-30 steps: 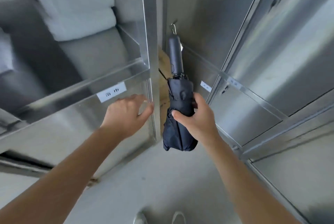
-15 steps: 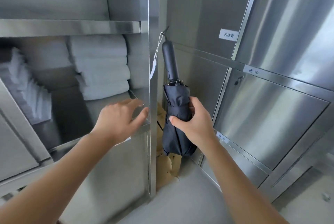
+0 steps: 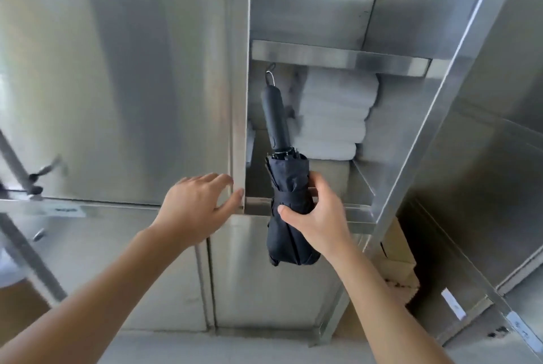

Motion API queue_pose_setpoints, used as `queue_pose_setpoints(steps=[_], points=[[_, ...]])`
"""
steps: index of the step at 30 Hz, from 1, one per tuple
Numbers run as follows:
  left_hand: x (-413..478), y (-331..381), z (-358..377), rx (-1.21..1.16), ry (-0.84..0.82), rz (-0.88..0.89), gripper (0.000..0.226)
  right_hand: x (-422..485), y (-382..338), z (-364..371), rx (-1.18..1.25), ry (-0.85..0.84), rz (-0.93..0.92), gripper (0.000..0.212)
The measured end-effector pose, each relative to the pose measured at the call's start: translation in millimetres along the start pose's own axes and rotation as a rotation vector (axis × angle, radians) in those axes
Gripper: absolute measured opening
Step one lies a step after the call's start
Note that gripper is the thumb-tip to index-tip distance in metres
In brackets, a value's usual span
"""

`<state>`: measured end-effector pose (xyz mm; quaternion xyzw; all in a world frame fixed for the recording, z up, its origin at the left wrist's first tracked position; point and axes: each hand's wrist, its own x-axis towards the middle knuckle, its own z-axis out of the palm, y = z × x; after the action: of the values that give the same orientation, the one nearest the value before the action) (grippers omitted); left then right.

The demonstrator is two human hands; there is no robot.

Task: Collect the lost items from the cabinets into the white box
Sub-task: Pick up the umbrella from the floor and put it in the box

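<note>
Umbrella [image 3: 289, 210]: black, folded, strap wrapped round the canopy, handle up with a thin loop at its tip. We see it upright in front of the open steel cabinet [image 3: 338, 57], the right hand [image 3: 316, 218] clamped around its canopy. Left hand [image 3: 195, 206] open, fingers spread, thumb touching the cabinet's front post. Inside, on the shelf behind the handle: a stack of folded white towels [image 3: 332, 116]. Compartment above looks bare.
</note>
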<state>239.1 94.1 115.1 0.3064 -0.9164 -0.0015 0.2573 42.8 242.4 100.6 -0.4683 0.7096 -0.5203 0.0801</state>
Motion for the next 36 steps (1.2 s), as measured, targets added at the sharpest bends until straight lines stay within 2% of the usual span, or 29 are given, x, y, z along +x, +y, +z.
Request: queue_pose_setpoints(steps=[8, 12, 15, 24, 30, 36], points=[[-99.1, -91.0, -71.6, 0.287, 0.020, -0.306, 0.059, 8.3, -56.7, 144.2, 0.163, -0.317, -0.156, 0.051], [-163.7, -102.6, -107.1, 0.427, -0.001, -0.510, 0.059, -8.6, -89.0, 198.3, 0.266, -0.525, -0.249, 0.050], [-226.4, -91.5, -130.4, 0.502, -0.004, -0.727, 0.059, -34.6, -115.7, 227.5, 0.326, -0.718, -0.324, 0.049], [-428.7, 34.8, -195.9, 0.750, 0.048, -1.280, 0.056, -203.4, -208.9, 267.8, 0.490, -1.230, -0.558, 0.053], [-542.6, 150.9, -245.0, 0.870, 0.149, -1.586, 0.059, -344.0, -264.0, 242.6, 0.594, -1.504, -0.747, 0.058], [-615.0, 263.4, -267.2, 0.973, 0.196, -1.799, 0.056, -465.0, -289.5, 192.1, 0.662, -1.685, -0.881, 0.056]])
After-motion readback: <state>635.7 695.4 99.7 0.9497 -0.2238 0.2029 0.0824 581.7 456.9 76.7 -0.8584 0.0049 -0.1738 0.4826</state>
